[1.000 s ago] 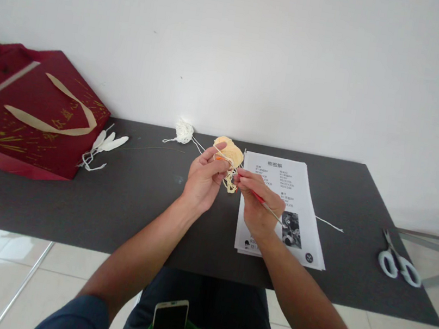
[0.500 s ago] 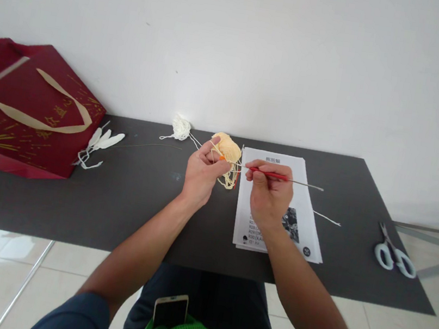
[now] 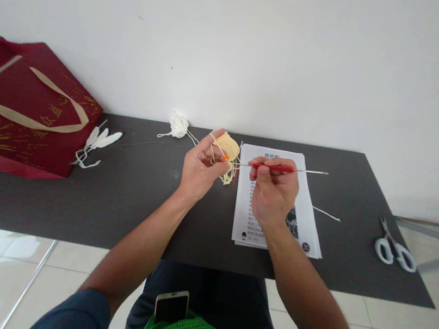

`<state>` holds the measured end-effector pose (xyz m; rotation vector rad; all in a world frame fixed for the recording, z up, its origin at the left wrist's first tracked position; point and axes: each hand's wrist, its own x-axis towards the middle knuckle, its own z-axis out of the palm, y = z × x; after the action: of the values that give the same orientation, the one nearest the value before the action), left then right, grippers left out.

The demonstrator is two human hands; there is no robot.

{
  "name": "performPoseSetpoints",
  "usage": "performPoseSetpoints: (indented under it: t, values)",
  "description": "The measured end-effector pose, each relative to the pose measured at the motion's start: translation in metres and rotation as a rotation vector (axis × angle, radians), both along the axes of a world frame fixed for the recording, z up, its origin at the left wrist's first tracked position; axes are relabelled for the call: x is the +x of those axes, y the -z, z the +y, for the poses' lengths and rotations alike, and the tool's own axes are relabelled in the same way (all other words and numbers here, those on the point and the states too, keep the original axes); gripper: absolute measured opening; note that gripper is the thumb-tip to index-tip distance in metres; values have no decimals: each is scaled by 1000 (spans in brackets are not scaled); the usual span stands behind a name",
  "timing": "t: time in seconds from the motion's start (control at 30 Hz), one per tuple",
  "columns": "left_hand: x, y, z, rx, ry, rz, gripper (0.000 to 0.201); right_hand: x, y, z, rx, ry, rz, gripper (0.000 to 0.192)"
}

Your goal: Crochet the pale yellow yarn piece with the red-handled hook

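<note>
While the left hand (image 3: 198, 173) keeps pinching the orange piece (image 3: 225, 158) beside the yellow yarn (image 3: 229, 145), the right hand (image 3: 275, 189) holds the red hook (image 3: 282, 168), no longer slanting but nearly level above the printed sheets (image 3: 242, 212).

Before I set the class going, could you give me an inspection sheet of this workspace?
Surface: dark tabletop.
Work items: red-handled tool, pale yellow yarn, small orange piece.
Clutter: scissors, white yarn ball, white leaf-shaped pieces beside red bag, printed sheets below right hand.
Grips: left hand pinches the small orange piece; right hand holds the red-handled tool.
Cables: nothing seen, except a thin strand, possibly wire or thread.
Surroundings: white wall behind, tiled floor, phone at the person's lap.
</note>
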<state>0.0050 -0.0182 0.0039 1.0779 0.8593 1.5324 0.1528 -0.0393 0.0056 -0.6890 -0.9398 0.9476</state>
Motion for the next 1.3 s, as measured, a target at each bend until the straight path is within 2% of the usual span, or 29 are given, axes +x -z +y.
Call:
performPoseSetpoints:
  t: [0.13,0.3,0.43,0.57,0.7,0.83,1.0,1.13,1.3]
  values:
    - [-2,1,0,-14,55,-75,69,1,2,-2,74,9,-46,21]
    - [-1,-8,-2,-78,109,-109,62,1,-1,-8,127,30,-136,20]
    - [-3,-11,-3,-93,207,-170,59,1,-3,-8,89,14,-110,23]
    - [-4,-11,-3,-97,315,-241,58,-1,-6,-6,18,-65,2,27]
    - [-2,-12,-3,-107,348,-318,57,-3,-9,-6,-57,-137,99,31]
    - [-1,-12,-3,-84,371,-392,54,-5,-9,-5,-130,-199,191,27]
    - [-1,-7,-1,-13,262,-292,47,-4,-9,-2,-273,-281,292,18]
    - [0,1,1,70,119,-117,40,-5,-9,0,-343,-270,329,15]
    - [3,3,-3,72,-75,125,23,-8,-9,1,-373,-252,359,14]
